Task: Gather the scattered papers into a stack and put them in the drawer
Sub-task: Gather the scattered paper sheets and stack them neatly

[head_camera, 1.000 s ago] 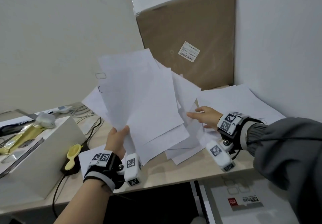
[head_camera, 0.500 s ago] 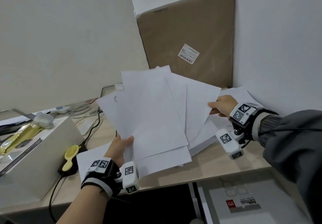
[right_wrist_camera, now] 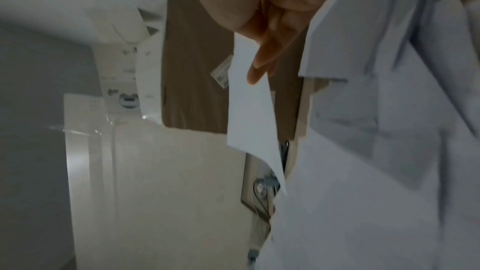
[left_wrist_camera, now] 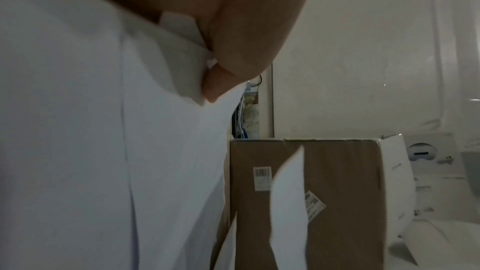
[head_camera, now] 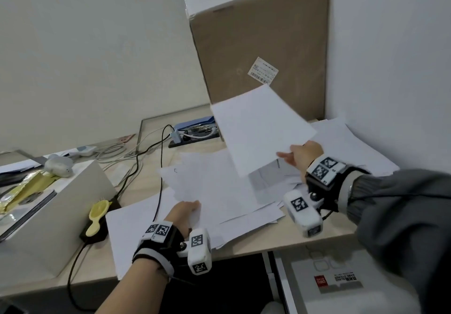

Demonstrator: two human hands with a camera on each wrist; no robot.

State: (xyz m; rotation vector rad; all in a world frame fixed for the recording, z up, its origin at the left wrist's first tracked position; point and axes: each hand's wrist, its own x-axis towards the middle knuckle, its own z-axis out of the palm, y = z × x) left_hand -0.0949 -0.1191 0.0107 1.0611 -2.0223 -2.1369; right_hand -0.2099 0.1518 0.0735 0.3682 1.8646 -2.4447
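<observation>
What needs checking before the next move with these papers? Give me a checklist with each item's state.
1. Left hand grips the bundle of papers: ok.
2. Right hand pinches the single sheet: ok.
3. Bundle edges squared: not ok, sheets fan out.
4. All sheets gathered: not ok, loose papers remain on the desk by the wall.
5. Drawer open and ready: cannot tell.

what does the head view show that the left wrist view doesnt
Only the head view: the right hand pinching a lifted sheet, the yellow brush, cables and the desk. Only the left wrist view: the left thumb close up, pressed on the bundle it grips. Both: the cardboard box with its barcode label.
</observation>
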